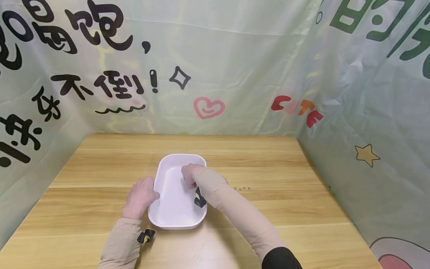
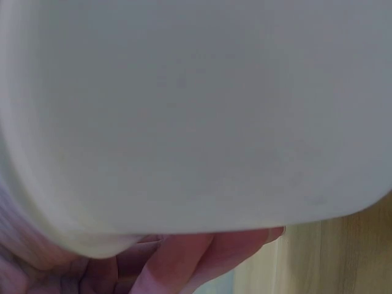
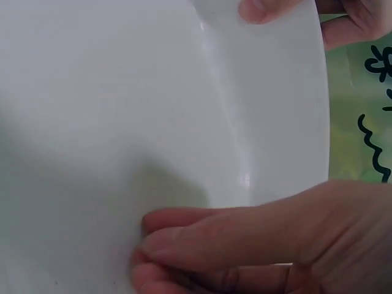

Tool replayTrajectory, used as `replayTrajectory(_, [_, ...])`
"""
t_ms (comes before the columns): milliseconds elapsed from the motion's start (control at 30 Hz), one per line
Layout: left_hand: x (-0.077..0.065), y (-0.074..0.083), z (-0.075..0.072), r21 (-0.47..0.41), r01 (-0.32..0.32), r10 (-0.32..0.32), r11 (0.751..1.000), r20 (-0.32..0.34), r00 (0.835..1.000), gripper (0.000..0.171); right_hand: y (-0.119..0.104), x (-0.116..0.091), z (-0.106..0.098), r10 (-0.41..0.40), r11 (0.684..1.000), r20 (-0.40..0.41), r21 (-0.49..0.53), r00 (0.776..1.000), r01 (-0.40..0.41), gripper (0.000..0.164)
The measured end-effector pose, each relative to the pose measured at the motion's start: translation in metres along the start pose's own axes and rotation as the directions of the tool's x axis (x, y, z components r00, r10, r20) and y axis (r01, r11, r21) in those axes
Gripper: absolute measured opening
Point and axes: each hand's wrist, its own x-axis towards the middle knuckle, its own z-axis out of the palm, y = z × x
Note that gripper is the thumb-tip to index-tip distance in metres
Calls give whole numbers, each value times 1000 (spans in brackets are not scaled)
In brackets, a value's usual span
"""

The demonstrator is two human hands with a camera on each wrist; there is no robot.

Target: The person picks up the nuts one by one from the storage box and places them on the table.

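A white rectangular tray (image 1: 174, 201) with rounded corners is held raised and tilted above the wooden table. My left hand (image 1: 142, 196) grips its left edge, thumb (image 3: 260, 9) over the rim on the inner face and the other fingers (image 2: 184, 260) behind it. The tray's underside (image 2: 202, 122) fills most of the left wrist view. My right hand (image 1: 193, 173) reaches inside the tray. Its thumb and fingers (image 3: 202, 236) are drawn together close to the inner surface; I cannot tell whether something small is hidden between them.
Several tiny ring-like pieces (image 1: 242, 188) lie in a row on the wooden table (image 1: 262, 216), right of the tray and partly behind my right forearm. Printed cloth (image 1: 235, 56) walls off the back and both sides of the table.
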Motion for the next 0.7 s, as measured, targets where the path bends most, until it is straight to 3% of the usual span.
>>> replayTrajectory(200, [0,0,0,3,5,-5,1000,2,1000,14,5,0,-3,-33,990,15,134,999,31,15])
replayTrajectory(467, [0,1,0,-17,38,-38,999,20,999,22,9,-19,-9,-86,963,-58,250,995,98,25])
replayTrajectory(700, [0,0,0,-19,42,-41,999,26,999,22,16,-22,-7,-145,934,-138,309,980,181,8])
